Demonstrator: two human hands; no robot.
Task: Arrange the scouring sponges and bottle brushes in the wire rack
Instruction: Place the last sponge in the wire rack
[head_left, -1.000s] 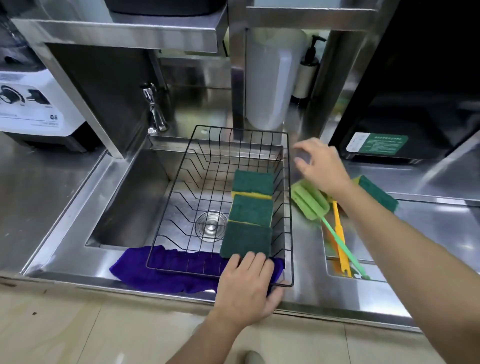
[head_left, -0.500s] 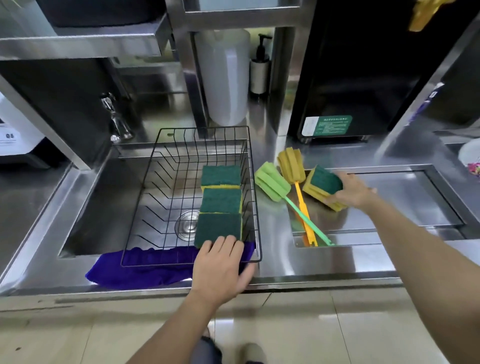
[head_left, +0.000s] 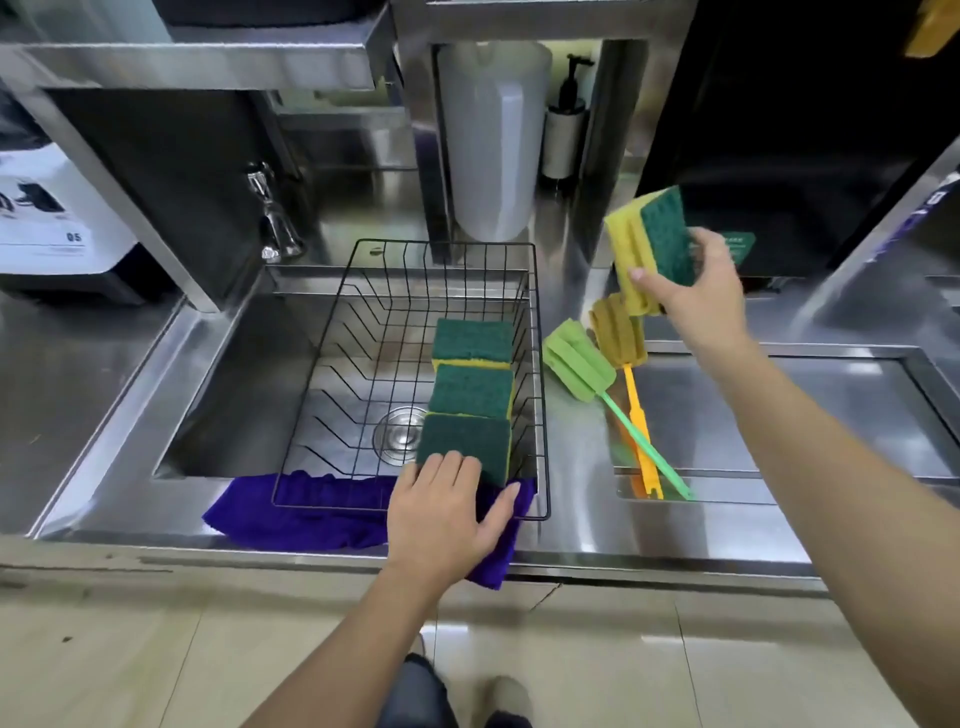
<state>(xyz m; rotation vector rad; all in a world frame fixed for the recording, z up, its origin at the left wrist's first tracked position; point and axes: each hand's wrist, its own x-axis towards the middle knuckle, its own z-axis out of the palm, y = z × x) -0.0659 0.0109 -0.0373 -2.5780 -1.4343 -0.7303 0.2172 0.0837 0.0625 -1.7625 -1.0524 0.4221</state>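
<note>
A black wire rack (head_left: 332, 364) sits over the sink, with three green-and-yellow scouring sponges (head_left: 470, 389) lined up along its right side. My left hand (head_left: 441, 512) rests flat on the rack's front right corner, fingertips touching the nearest sponge. My right hand (head_left: 691, 291) holds a fourth sponge (head_left: 652, 244) in the air, right of the rack. Below it, on the counter, lie a green bottle brush (head_left: 576, 361) and an orange bottle brush (head_left: 618, 332), their handles pointing toward me.
A purple cloth (head_left: 311, 512) lies under the rack's front edge. A faucet (head_left: 272, 223) stands at the back left, a white jug (head_left: 491, 140) and a pump bottle (head_left: 563, 130) behind the rack. A recessed steel basin (head_left: 779, 415) is on the right.
My right hand has closed on the sponge that lay right of the brushes and lifted it up above the counter. My left hand has stayed on the rack's corner.
</note>
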